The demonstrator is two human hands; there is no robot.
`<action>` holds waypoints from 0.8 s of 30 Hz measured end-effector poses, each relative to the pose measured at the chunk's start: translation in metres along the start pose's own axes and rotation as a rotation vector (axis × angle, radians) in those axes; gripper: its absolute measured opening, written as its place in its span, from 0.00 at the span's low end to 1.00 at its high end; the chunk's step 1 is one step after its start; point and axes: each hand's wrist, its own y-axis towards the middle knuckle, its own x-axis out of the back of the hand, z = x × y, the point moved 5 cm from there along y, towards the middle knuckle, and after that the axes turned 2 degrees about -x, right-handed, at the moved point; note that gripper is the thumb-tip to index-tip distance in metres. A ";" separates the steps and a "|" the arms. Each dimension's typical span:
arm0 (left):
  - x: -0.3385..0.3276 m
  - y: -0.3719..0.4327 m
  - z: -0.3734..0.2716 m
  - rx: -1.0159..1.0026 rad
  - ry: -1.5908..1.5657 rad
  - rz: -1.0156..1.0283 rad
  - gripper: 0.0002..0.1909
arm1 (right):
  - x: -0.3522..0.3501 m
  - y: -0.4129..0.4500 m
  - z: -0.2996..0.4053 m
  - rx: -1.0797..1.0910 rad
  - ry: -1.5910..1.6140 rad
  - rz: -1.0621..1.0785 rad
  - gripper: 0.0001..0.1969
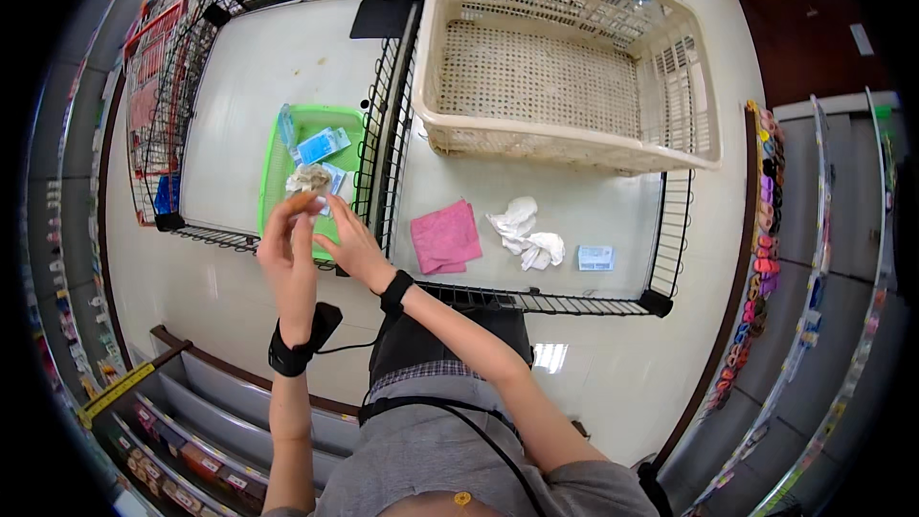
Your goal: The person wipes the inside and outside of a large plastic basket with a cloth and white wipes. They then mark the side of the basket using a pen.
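Note:
My left hand point(287, 240) is raised over the near part of a green plastic basket point(267, 179), its fingers bent and slightly blurred. Close beside it is my right hand point(355, 244), thumb apart from the fingers, with no held thing visible. A small white bit shows between the fingertips of both hands; whether either one grips it is unclear. Just beyond the fingers, a crumpled greyish cloth point(310, 178) lies in the basket. Blue-and-white packets point(323, 146) lie farther back in it, and my hands hide part of the basket's near end.
Right of the black wire divider point(388, 158) lie a folded pink cloth point(445, 237), crumpled white tissues point(528, 230) and a small blue-and-white box point(596, 258). A large cream plastic crate point(560, 133) stands behind them. Red-trimmed shopping carts point(154, 50) stand at left.

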 end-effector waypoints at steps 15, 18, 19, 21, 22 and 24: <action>-0.013 -0.056 0.068 0.116 0.161 0.161 0.10 | 0.238 -0.105 -0.160 -0.472 -0.862 0.188 0.14; -0.010 -0.059 0.078 0.120 0.179 0.167 0.10 | 0.167 -0.081 -0.175 -0.256 -0.878 0.311 0.15; -0.006 -0.061 0.079 0.126 0.194 0.169 0.10 | 0.138 -0.073 -0.183 -0.275 -0.965 0.378 0.17; -0.002 -0.063 0.079 0.125 0.201 0.162 0.10 | 0.091 -0.063 -0.191 -0.044 -1.000 0.402 0.17; -0.002 -0.064 0.079 0.130 0.204 0.162 0.10 | 0.076 -0.060 -0.190 0.131 -1.081 0.291 0.15; -0.002 -0.068 0.081 0.129 0.201 0.177 0.10 | 0.057 -0.068 -0.205 0.263 -1.218 0.210 0.12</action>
